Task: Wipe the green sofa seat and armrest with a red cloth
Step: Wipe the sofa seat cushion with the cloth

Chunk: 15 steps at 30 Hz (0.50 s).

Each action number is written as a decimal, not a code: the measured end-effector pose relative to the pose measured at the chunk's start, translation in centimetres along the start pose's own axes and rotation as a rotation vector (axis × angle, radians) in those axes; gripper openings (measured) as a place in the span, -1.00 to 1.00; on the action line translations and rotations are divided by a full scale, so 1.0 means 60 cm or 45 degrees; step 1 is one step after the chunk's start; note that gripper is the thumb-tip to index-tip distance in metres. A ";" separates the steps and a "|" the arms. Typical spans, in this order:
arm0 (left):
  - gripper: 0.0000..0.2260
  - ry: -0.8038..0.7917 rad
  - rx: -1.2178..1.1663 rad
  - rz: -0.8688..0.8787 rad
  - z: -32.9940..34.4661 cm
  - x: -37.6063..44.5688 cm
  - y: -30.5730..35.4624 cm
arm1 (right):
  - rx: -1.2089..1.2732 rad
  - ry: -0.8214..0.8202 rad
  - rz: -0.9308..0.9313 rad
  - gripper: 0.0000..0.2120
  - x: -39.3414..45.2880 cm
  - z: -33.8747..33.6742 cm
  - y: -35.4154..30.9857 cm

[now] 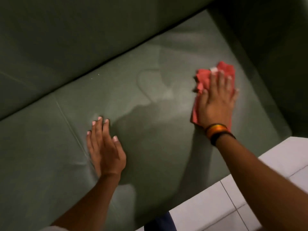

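The green sofa seat (158,114) fills the middle of the view, tilted, with a seam running down its left part. A crumpled red cloth (202,79) lies on the seat's right part. My right hand (216,102) presses flat on that cloth, fingers spread, with bands on the wrist. Palm down on the seat near the seam rests my left hand (105,147), holding nothing. The green armrest (275,47) rises just right of the cloth. The picture is slightly blurred by motion.
The sofa backrest (66,39) spans the upper left. White floor tiles (225,205) show at the lower right, beyond the seat's front edge. A dark blue piece of clothing (160,222) peeks in at the bottom edge.
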State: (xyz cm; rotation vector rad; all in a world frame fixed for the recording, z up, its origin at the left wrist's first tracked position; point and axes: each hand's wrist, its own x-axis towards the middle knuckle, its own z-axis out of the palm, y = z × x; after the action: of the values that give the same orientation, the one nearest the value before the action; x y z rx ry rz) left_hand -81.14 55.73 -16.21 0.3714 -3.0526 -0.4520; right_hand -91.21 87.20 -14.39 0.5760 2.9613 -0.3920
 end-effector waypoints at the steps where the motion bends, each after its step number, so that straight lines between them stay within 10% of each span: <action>1: -0.48 0.000 0.010 0.002 0.000 0.000 -0.001 | 0.014 0.020 0.115 -0.42 -0.030 -0.005 0.014; 4: -0.48 -0.001 0.039 0.009 0.006 -0.002 -0.003 | -0.095 -0.025 0.121 -0.37 -0.135 0.013 -0.033; 15: -0.51 0.119 0.019 0.046 0.032 -0.002 -0.020 | -0.174 -0.409 -1.600 -0.41 -0.026 0.108 -0.406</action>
State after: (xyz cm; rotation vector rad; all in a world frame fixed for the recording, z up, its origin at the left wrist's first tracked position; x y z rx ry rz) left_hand -80.87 55.19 -18.40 0.3279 -2.9685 -0.3991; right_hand -98.74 63.07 -14.74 -1.2866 2.5811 -0.2854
